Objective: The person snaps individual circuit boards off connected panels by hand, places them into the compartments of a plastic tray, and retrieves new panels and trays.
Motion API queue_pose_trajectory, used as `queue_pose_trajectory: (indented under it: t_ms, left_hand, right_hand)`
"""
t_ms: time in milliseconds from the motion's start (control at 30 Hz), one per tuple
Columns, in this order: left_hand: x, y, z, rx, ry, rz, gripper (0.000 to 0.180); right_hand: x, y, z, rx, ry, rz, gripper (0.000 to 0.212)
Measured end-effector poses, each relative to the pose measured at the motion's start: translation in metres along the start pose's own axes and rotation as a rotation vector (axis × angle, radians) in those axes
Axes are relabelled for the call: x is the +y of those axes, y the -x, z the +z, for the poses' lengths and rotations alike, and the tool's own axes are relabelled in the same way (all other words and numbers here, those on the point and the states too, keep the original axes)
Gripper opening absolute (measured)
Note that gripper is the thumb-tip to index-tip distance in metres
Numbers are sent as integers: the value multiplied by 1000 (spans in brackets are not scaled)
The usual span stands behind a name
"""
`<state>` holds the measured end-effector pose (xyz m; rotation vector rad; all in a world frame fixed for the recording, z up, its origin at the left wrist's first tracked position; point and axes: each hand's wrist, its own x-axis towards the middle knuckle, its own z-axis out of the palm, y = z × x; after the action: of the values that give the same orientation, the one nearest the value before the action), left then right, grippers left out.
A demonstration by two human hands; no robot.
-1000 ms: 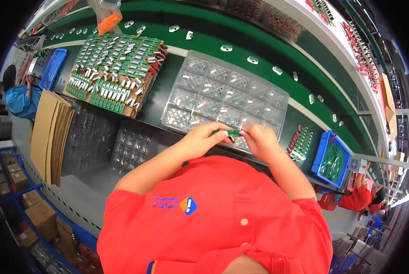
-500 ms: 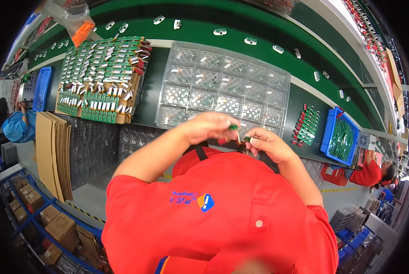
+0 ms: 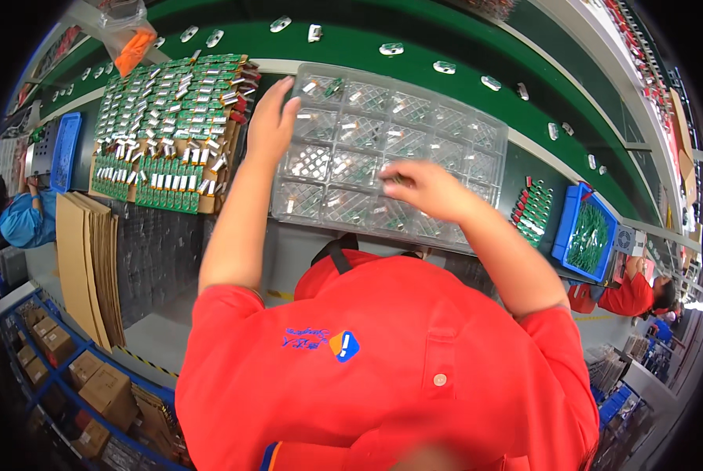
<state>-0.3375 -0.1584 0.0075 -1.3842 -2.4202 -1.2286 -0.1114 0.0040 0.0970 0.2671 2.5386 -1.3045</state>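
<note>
A clear plastic tray with rows of square compartments lies in front of me, small green and white parts in many of them. My left hand is at the tray's far left corner, thumb and fingers apart, with nothing seen in it; whether it touches the rim I cannot tell. Over the middle of the tray is my right hand, its fingers bent together and a little blurred. Something small and dark shows under these fingertips, too hidden to name.
Left of the tray, green circuit boards with white parts lie in rows on cardboard. On the right are more boards and a blue bin of green pieces. White devices sit on the green belt beyond. People work at both sides.
Both hands were together near my chest with small green pieces. The left has moved far left to the tray's corner, the right forward over the tray. The tray has shifted slightly.
</note>
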Motion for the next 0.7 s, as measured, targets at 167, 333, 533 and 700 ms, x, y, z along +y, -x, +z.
queue_pose_trajectory:
  t_ms: [167, 333, 533, 700]
  left_hand:
    - [5, 93, -26, 136, 161, -408, 29]
    - [21, 168, -44, 39, 25, -550, 28]
    - [42, 169, -42, 50, 38, -578, 27]
    - [69, 124, -12, 93, 52, -418, 23]
  right_hand:
    - [-12, -97, 23, 119, 219, -267, 31]
    - [35, -123, 50, 357, 647, -538, 35]
    - [85, -12, -8, 667, 393, -393, 28]
    - [224, 129, -61, 1152, 338, 115, 20]
